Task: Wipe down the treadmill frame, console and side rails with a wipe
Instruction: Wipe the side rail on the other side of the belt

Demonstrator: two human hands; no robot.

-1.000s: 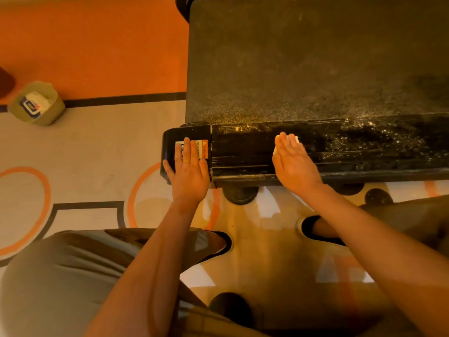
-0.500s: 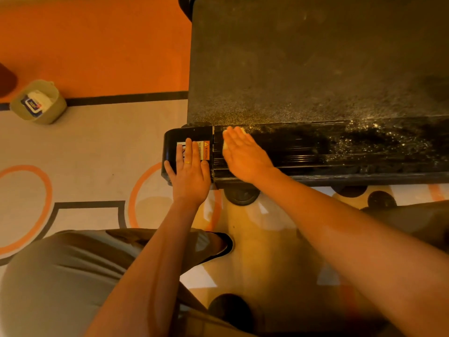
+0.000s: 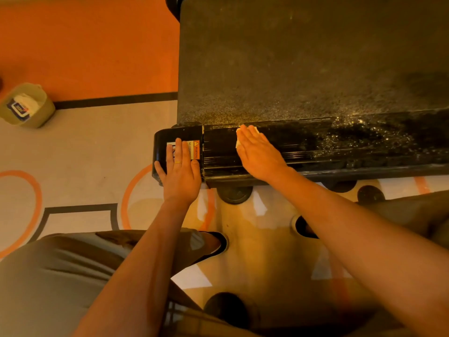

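The treadmill's black side rail runs left to right in front of me, with the dark belt beyond it. My right hand lies flat on the rail, fingers straight, pressing a pale wipe whose edges peek out at the fingertips. My left hand rests flat on the black end cap, partly covering a warning sticker. The rail to the right is speckled with dust.
A small green bucket holding a pack of wipes stands on the floor at the far left. Round black feet sit under the rail. My knees and shoes are below, on the patterned orange and grey floor.
My right hand slid the wipe left along the rail to near the end cap, then back a little to the right. My left hand has stayed on the end cap.
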